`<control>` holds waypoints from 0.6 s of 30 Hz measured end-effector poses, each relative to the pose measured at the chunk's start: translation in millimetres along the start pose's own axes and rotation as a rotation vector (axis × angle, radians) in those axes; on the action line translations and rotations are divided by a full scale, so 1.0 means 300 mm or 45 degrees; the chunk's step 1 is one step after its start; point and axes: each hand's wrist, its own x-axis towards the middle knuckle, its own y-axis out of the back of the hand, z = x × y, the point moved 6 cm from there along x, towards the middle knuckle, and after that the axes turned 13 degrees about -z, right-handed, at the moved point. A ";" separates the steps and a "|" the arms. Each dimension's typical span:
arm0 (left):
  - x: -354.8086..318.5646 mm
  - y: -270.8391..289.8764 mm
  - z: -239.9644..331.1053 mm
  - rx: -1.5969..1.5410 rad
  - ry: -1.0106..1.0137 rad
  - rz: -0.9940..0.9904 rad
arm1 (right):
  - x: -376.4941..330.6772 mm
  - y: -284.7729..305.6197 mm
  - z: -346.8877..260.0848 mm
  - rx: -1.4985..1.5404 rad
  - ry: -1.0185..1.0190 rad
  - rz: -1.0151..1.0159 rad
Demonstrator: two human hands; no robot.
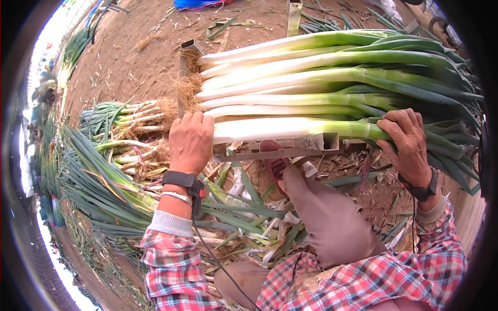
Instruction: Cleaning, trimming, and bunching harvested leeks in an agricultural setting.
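Observation:
Several long green onions with thick white stalks lie side by side across a metal rack [280, 153], roots at the left and green leaves at the right. The nearest green onion [275, 129] stretches between my two hands. My left hand [192, 141] is closed round its root end, which the fingers hide. Its green upper part is gripped by my right hand [402, 133], with thumb and fingers about the leaves. Just beyond it, touching or nearly so, is the row of other green onions [290, 78], their hairy roots [191, 83] by the rack's left upright.
Smaller bunches of green onions [137, 116] and a leafy heap [104, 179] lie on the soil to the left. Stripped leaves [244, 212] litter the ground round my legs. A metal post [294, 18] stands at the far side, near a blue bag [199, 4].

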 end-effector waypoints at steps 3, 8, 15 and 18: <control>-0.001 -0.028 -0.041 -0.180 0.159 0.008 | -0.003 0.008 -0.001 0.000 0.002 0.015; 0.003 -0.009 -0.062 -0.570 0.293 -0.166 | -0.005 0.013 -0.002 0.001 0.005 0.021; -0.004 -0.046 -0.072 -0.532 0.207 -0.088 | -0.001 0.015 -0.010 0.004 0.005 0.022; -0.027 -0.070 -0.169 -0.814 0.415 0.288 | -0.012 0.012 -0.004 -0.004 -0.001 0.002</control>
